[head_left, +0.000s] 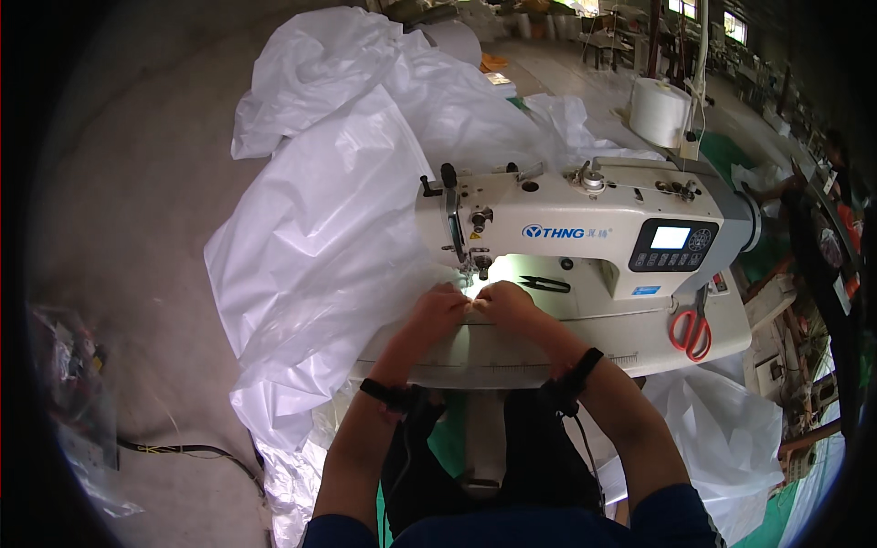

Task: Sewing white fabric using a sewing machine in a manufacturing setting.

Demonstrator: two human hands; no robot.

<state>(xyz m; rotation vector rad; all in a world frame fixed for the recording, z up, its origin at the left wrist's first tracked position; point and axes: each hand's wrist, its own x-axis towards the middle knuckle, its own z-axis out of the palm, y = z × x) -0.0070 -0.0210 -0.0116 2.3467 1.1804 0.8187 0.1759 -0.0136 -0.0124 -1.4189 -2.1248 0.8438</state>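
My left hand (440,309) and my right hand (508,305) meet fingertip to fingertip on the bed of a sewing machine (365,205), just in front of its lit needle area. Both have their fingers closed in a pinch at the edge of a large white plastic sheet (320,228); the exact grip is partly hidden by the fingers. Crumpled and glossy, the sheet spreads left and behind the machine and hangs down past the bed's left end. Black thread snips (545,285) lie on the bed beyond my right hand.
Red-handled scissors (690,334) rest at the bed's right end. A white thread cone (660,112) stands behind the machine. More white sheeting (708,429) hangs below on the right. A black cable (196,449) crosses the floor at lower left. Another person's arm (776,189) shows at far right.
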